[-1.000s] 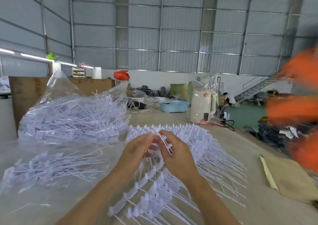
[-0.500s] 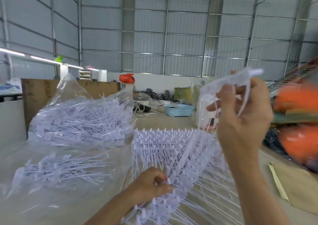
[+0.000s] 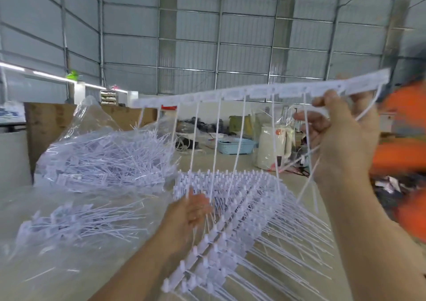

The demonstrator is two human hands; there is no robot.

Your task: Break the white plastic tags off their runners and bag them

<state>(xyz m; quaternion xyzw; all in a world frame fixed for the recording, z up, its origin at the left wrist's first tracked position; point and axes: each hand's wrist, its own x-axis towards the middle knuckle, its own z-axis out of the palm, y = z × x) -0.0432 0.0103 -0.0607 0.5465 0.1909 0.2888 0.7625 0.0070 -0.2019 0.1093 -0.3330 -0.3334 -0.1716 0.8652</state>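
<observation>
Above table: right hand (image 3: 341,137) grips runner (image 3: 260,91) near its right end; left hand (image 3: 196,206) pinches hanging tag tails (image 3: 216,144).

Two hands, left (image 3: 194,206) and right (image 3: 341,137); one lifted runner (image 3: 260,91) (about seven tails hang from it); two clear bags of tags (image 3: 103,160) (image 3: 69,222); one blue basket (image 3: 235,146); one white kettle (image 3: 272,148).

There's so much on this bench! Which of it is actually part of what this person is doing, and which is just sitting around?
Part of the job:
- raised runner strip, gripped by the right hand
- stack of tag runners, under the left hand
- clear bags of loose tags

Just lying about:
- blue basket
- white kettle
- brown board
</observation>
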